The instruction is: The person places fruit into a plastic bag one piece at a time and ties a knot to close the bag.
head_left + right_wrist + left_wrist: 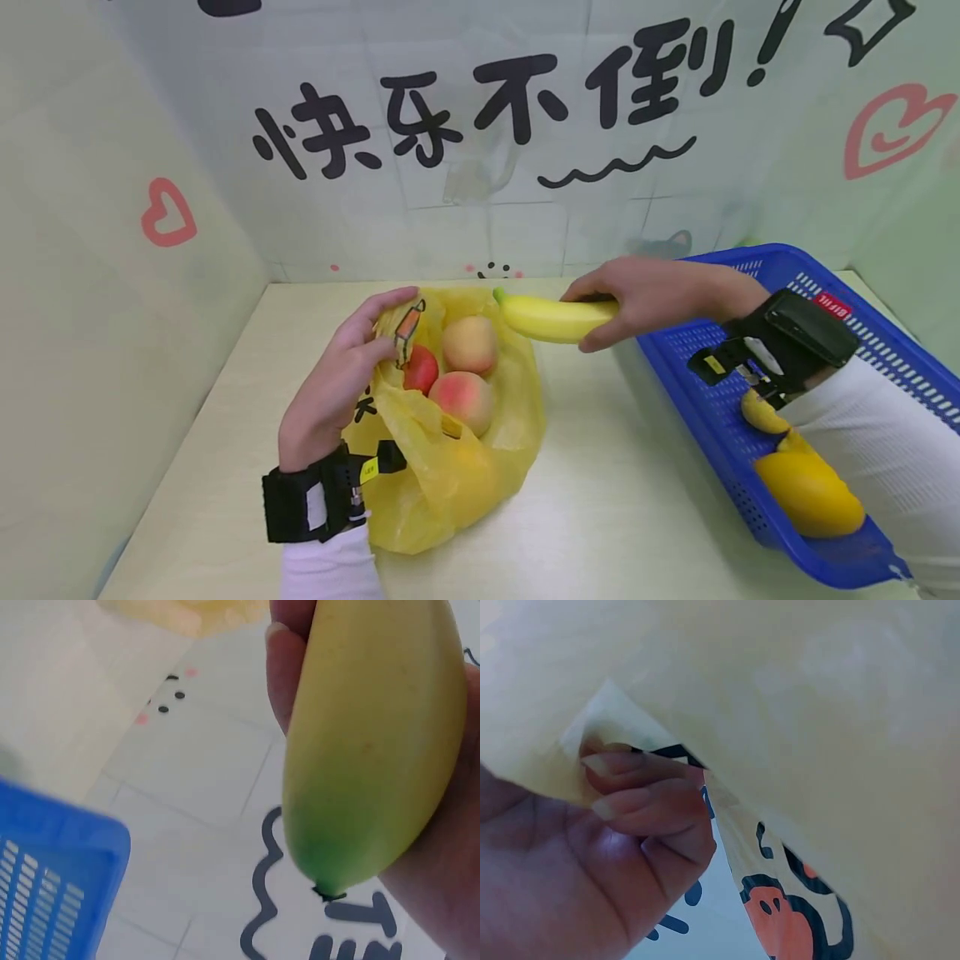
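A banana (551,319) lies sideways in the grip of my right hand (637,296), its stem end pointing left over the mouth of a yellow plastic bag (457,492). In the right wrist view the banana (367,735) shows its greenish tip, with fingers wrapped along one side. My left hand (341,375) pinches the bag's left rim and holds the mouth open; the left wrist view shows its curled fingers at the film (840,712). Inside the bag sit two peaches (470,344) and a red round fruit (422,370).
To the right stands a blue slotted basket (720,467), partly under my right forearm. It holds a mango-like yellow fruit (810,493) and another yellow fruit (763,412). A printed wall covering (465,233) rises behind the pale table (600,500).
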### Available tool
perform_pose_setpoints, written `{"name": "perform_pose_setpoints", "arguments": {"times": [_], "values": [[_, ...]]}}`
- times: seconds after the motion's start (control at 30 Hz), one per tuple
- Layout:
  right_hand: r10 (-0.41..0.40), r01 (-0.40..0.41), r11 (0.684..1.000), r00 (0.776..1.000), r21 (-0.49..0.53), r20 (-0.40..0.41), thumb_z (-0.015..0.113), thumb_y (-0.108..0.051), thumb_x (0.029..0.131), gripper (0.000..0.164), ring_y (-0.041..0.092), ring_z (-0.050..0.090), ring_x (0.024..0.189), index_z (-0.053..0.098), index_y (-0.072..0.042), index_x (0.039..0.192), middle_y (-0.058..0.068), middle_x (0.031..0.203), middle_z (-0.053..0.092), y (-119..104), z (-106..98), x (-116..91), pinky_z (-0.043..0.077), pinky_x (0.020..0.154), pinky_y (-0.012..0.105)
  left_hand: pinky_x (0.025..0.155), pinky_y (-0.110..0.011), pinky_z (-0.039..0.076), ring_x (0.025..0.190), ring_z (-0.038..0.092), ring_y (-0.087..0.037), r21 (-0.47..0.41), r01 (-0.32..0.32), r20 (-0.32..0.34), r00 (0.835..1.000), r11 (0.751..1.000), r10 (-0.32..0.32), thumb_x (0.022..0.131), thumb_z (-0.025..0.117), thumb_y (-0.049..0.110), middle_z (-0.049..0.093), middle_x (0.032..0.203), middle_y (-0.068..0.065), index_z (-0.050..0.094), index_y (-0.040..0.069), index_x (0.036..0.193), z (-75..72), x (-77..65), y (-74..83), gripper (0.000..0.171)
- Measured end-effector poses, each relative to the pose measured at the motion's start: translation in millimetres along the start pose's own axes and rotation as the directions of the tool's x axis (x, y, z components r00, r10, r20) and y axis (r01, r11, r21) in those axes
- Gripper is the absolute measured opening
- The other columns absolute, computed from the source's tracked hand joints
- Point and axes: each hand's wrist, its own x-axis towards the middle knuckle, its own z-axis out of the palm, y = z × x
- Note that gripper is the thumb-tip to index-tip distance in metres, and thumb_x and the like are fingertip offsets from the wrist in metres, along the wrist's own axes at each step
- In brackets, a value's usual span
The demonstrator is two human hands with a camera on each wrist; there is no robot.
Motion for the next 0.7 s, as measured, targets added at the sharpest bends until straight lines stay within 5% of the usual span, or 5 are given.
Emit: {"name": "perform_pose_setpoints", "arguments": {"times": [0.37, 0.7], "values": [[-0.127, 0.128, 0.991, 0.991, -0.033, 0.05, 0.066, -0.041, 0.087, 0.037, 0.014, 0.054, 0.082, 0.064, -0.014, 0.112, 0.0, 0.091, 0.059, -23.7, 23.6, 41.6, 0.045, 0.073, 0.027, 0.092, -0.032, 0.056, 0.125, 0.044, -0.036, 0.008, -0.025, 0.016, 1.0, 1.0, 0.025, 0.091, 0.034, 0.001, 0.037, 0.146, -0.012, 0.031, 0.019, 0.152, -0.6, 1.7, 1.4, 0.063], [-0.13, 0.13, 0.99, 0.991, -0.046, -0.005, 0.064, -0.037, 0.086, 0.036, 0.014, 0.054, 0.076, 0.06, -0.009, 0.109, 0.0, 0.084, 0.054, -45.7, 49.8, 83.5, 0.042, 0.07, 0.025, 0.091, -0.025, 0.055, 0.127, 0.043, -0.035, -0.021, -0.014, 0.024, 1.0, 1.0, 0.015, 0.091, 0.033, 0.0, 0.036, 0.147, -0.012, 0.032, 0.019, 0.151, -0.6, 1.4, -1.3, 0.063]]}}
